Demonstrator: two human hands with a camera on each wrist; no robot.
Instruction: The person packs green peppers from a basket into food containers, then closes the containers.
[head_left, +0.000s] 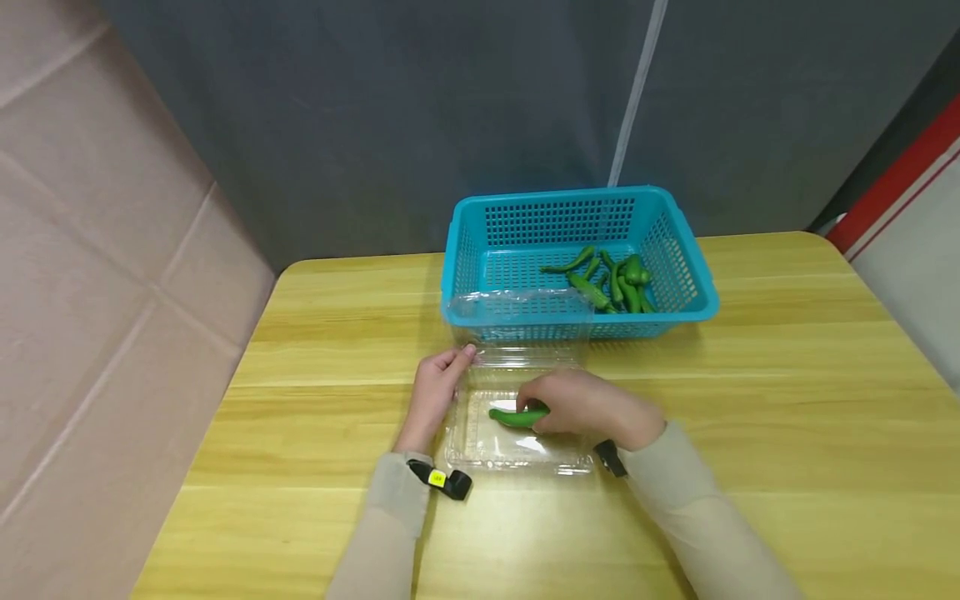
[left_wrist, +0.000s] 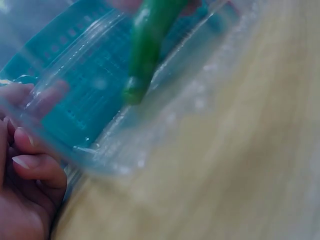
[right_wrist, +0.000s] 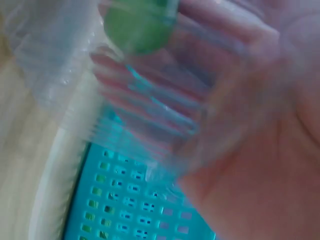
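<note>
A clear plastic clamshell box (head_left: 510,467) lies opened on the table, its lid leaning back over the front of the blue basket. My left hand (head_left: 435,387) grips the box's left edge near the hinge; the left wrist view shows curled fingertips (left_wrist: 40,167) at the plastic wall. Over the tray of the box, my right hand (head_left: 588,404) pinches a green chili pepper (head_left: 513,417) by its right end. The pepper lies roughly level, its other end pointing left. Seen through the plastic, the right hand (right_wrist: 240,125) and pepper (right_wrist: 137,30) are blurred in the right wrist view.
Behind the box stands a blue perforated basket (head_left: 555,197) with several green peppers (head_left: 592,293) heaped on its right side. A grey curtain (head_left: 375,125) hangs along the back edge of the wooden table (head_left: 322,417). A tiled wall (head_left: 112,250) rises at the left.
</note>
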